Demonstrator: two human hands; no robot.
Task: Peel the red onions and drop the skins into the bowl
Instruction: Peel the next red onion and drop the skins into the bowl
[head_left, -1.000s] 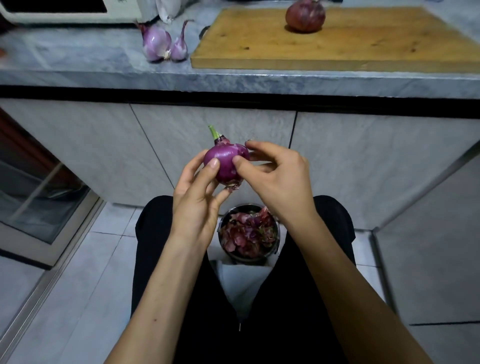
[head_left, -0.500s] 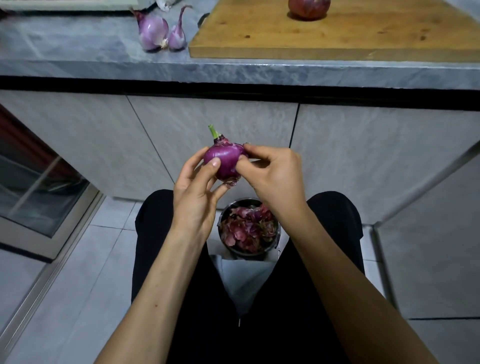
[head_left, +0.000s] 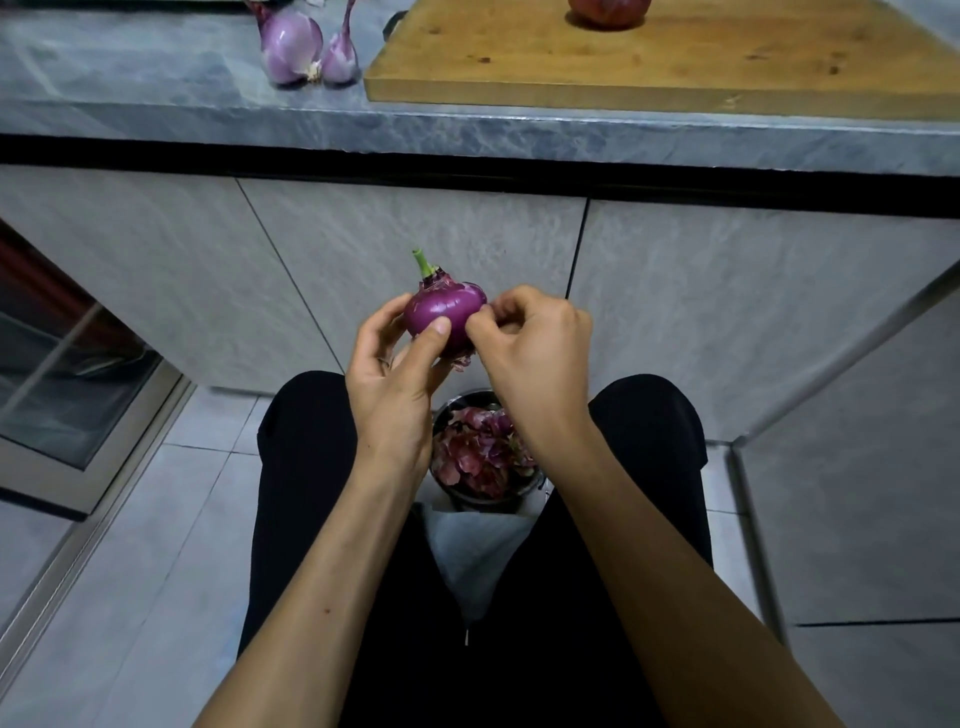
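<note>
Purple onion (head_left: 445, 317) between two hands (head_left: 470, 364)

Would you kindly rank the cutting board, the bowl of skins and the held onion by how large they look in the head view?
1. cutting board, clearly largest, though cut off by the frame.
2. bowl, partly hidden by the right hand.
3. held onion; being nearer the camera, its gap to the bowl is unsure.

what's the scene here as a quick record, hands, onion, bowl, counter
left hand: holds the onion from below, thumb on its front
right hand: pinches at the onion's right side
onion: mostly peeled, green stub on top, held above the bowl
bowl: between the knees, full of skins
counter: two peeled onions; unpeeled onion on cutting board
</note>
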